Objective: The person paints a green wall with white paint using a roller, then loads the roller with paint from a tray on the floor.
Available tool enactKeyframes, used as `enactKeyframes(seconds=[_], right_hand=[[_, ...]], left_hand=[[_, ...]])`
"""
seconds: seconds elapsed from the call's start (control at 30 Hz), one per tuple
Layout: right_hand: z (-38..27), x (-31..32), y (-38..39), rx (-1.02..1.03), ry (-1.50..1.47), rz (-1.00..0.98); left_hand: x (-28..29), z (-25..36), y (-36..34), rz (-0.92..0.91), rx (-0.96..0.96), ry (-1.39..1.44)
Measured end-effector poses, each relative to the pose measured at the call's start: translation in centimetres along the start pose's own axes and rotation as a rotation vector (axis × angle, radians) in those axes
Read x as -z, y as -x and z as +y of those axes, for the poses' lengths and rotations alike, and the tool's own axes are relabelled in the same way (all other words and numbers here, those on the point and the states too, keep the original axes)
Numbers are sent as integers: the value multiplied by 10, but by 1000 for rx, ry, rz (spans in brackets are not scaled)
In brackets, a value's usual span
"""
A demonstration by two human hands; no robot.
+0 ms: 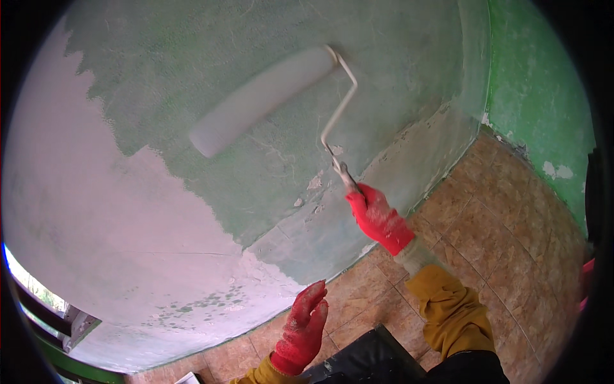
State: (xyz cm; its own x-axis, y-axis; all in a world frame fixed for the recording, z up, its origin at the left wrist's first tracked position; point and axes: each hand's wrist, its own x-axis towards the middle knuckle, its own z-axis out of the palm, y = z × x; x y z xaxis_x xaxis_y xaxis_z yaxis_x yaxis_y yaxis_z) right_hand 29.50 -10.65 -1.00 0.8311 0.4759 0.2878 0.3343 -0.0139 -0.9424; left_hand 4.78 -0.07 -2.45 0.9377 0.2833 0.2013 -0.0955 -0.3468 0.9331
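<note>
My right hand [378, 219], in a red glove with a mustard sleeve, grips the handle of a paint roller. The roller's white sleeve [261, 98] lies tilted against the wall [192, 211], its wire frame [337, 112] running down to my fist. It rests on the greenish, unpainted patch of wall; the area to the left and below is covered in pale white paint. My left hand [303, 329], also red-gloved, hangs free near the wall's base with fingers together and slightly curled, holding nothing.
A bright green side wall [537, 102] meets the painted wall at the right corner. Brown tiled floor [505, 230] runs below. A black object [368, 358] sits at my feet. A window frame [57, 320] shows at lower left.
</note>
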Motion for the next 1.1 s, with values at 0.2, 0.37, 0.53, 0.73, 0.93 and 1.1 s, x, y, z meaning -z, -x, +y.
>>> enactKeyframes(seconds=[0.2, 0.37, 0.53, 0.73, 0.93, 1.1], right_hand=[[148, -11, 110, -198, 232, 35], [220, -7, 190, -480, 378, -74], [257, -10, 221, -590, 368, -113], [186, -11, 185, -509, 300, -98], [79, -15, 88, -205, 53, -4], [19, -6, 18, -110, -14, 46]], left_hand=[[0, 3, 0, -10, 31, 23], [-6, -13, -1, -38, 76, 3], [-15, -13, -5, -54, 90, 26], [-17, -11, -3, -44, 58, -2], [-20, -6, -1, -45, 38, -12], [-13, 2, 3, 8, -17, 11]])
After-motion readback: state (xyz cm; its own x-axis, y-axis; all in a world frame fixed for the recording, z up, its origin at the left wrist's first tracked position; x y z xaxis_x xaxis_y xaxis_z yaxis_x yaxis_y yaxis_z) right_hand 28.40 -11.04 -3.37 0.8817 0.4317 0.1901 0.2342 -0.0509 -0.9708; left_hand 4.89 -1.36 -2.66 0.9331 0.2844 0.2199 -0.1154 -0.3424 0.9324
